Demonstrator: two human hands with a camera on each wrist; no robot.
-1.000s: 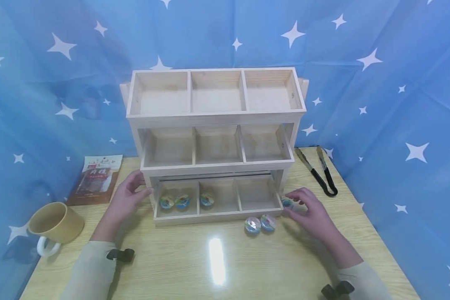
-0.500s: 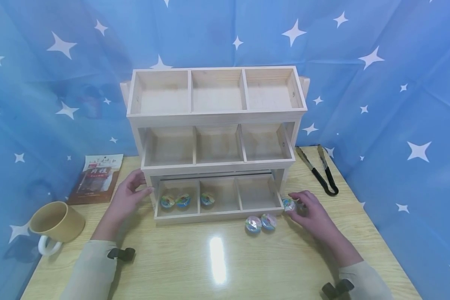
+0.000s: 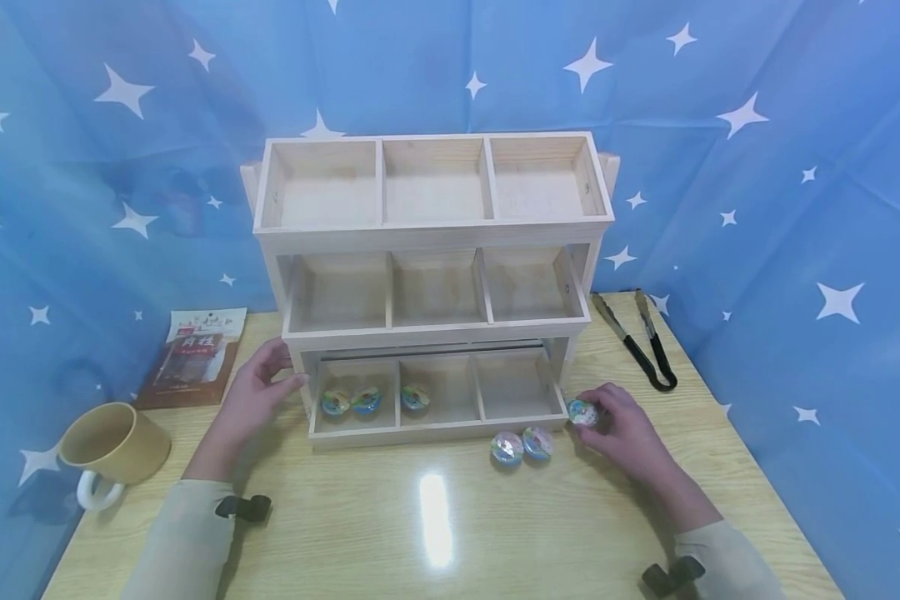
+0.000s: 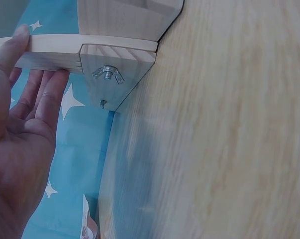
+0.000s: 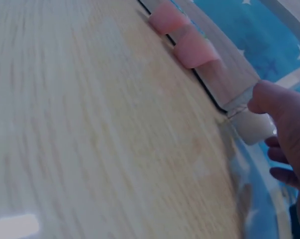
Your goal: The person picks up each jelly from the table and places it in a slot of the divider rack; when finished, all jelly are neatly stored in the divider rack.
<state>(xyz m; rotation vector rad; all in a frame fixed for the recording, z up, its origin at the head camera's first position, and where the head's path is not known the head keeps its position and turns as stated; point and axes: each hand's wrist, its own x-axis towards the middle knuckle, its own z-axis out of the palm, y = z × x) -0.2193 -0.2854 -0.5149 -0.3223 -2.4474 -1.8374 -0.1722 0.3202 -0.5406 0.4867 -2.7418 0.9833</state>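
Note:
A three-tier wooden rack (image 3: 433,238) stands on the table. Its left upright post (image 4: 55,52) lies between the thumb and fingers of my left hand (image 3: 258,390), which grips it. My right hand (image 3: 624,427) pinches a small sealed jelly cup (image 3: 582,412) beside the rack's lower right corner; in the right wrist view this cup looks whitish. Two pink jelly cups, one left (image 3: 507,449) and one right (image 3: 537,443), stand before the bottom tray. That tray's left compartment holds two cups (image 3: 366,400), and its middle one holds another cup (image 3: 415,397).
Black-handled tongs (image 3: 656,358) lie at the right behind my right hand. On the left are a tan mug (image 3: 116,446) with a white handle and a brown and white packet (image 3: 192,360). A blue star-patterned curtain (image 3: 757,208) encloses the table's back and sides.
My right hand has shifted slightly right and forward toward me, and the jelly cup in it has come out from beside the rack into fuller view. The left hand keeps its hold.

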